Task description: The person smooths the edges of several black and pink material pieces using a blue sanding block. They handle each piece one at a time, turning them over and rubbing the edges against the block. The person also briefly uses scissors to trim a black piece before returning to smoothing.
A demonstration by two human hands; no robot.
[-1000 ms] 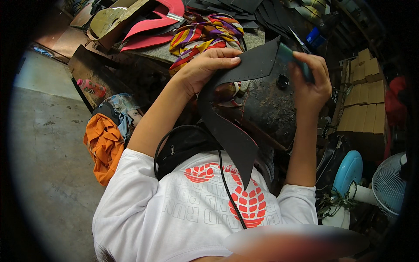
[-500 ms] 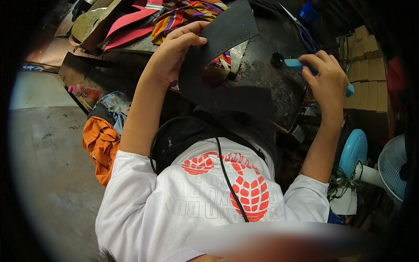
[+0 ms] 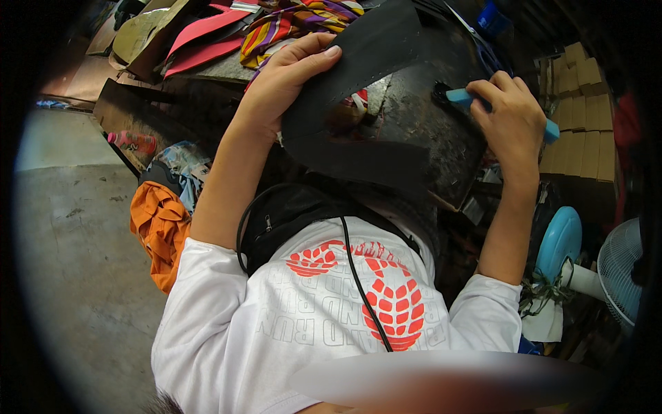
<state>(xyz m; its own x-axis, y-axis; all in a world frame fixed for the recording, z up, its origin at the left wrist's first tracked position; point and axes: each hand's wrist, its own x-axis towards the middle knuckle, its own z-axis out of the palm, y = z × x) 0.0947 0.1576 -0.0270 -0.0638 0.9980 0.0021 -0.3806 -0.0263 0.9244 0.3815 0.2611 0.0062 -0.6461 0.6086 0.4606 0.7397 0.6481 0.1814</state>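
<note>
My left hand (image 3: 286, 79) pinches the edge of a black curved sheet piece (image 3: 365, 55), its thumb on the top face. The piece bends like a horseshoe, and a row of small holes runs along one inner edge. To the right, my right hand (image 3: 512, 121) is closed round a blue-handled tool (image 3: 458, 97). Its blue handle sticks out on both sides of the fingers. At its left end is a dark round thing (image 3: 439, 92); whether this is the tool's head or a small pot, I cannot make out. The tool is apart from the black piece.
A dark, scuffed worktable (image 3: 407, 103) lies under both hands. Blue-handled scissors (image 3: 483, 58) rest at its far right. Pink sheet pieces (image 3: 207, 45) and a striped cloth (image 3: 276, 31) lie at the far left. Stacked cardboard pieces (image 3: 579, 117) and a fan (image 3: 620, 269) stand right.
The black piece has shifted slightly right and turned its face more toward me, carried by my left hand. My right hand and the blue-handled tool have moved a little left.
</note>
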